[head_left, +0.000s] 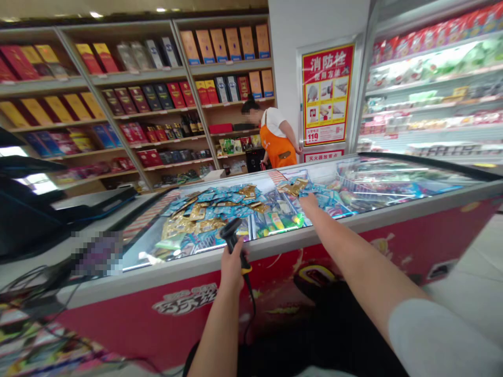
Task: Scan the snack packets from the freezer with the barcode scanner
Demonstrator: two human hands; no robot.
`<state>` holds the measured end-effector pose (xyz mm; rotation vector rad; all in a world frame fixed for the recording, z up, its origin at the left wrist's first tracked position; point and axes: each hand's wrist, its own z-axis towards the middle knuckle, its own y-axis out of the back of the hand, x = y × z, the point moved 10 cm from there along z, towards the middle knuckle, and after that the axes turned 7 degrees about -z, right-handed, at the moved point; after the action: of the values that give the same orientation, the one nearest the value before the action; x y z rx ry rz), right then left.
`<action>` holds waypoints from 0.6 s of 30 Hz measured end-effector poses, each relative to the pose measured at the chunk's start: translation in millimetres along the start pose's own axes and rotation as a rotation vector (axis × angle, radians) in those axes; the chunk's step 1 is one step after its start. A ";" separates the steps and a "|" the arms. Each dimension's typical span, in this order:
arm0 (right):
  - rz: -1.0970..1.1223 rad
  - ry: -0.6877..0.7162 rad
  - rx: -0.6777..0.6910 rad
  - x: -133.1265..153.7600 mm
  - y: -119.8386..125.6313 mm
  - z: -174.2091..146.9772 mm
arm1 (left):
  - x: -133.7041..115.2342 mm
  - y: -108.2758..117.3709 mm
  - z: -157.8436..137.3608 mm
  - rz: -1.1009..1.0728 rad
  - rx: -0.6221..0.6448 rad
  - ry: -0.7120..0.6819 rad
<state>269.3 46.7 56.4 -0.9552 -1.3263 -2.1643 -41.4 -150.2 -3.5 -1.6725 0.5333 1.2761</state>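
My left hand (232,260) is wrapped round the grip of a black barcode scanner (231,229), whose head is over the near rim of a red chest freezer (173,288). A dark cable runs down from the scanner's handle. My right hand (309,203) reaches over the glass top to a small group of gold and blue packets (294,186). Its fingers are hidden, so whether it grips a packet is unclear. A larger heap of blue and gold packets (220,204) is spread over the glass to the left. Ice-cream wrappers (277,221) show through the glass in wire baskets.
Behind the freezer stands a person in an orange apron (277,146), head bent down. Shelves (153,115) of boxes and bottles line the back wall. A counter (143,201) with dark equipment and tangled cables (35,277) is at left. A lit display fridge (432,99) stands at right.
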 end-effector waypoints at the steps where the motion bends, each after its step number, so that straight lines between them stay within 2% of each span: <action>1: -0.023 0.024 0.005 8.5 -7.6 -3.0 | -1.0 1.9 1.5 0.018 -0.007 -0.001; 3: -0.086 0.130 0.045 34.7 -29.8 -13.4 | -2.6 5.9 3.7 0.060 -0.016 -0.004; 6: -0.196 0.338 0.254 79.4 -81.2 -39.9 | -4.7 9.4 4.8 0.128 0.002 -0.011; 9: -0.362 0.457 0.388 104.3 -118.2 -64.6 | -4.9 11.3 4.8 0.165 0.033 0.004; 12: -0.477 0.504 0.373 112.7 -129.0 -75.0 | -4.1 14.0 5.5 0.150 0.048 0.022; 18: -0.569 0.631 0.384 113.7 -126.1 -87.8 | 6.3 18.5 11.4 0.103 0.057 0.069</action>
<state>80.3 25.2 38.2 0.2827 -1.6920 -2.1729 -59.3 -147.8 -17.1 -1.6640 0.6992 1.2683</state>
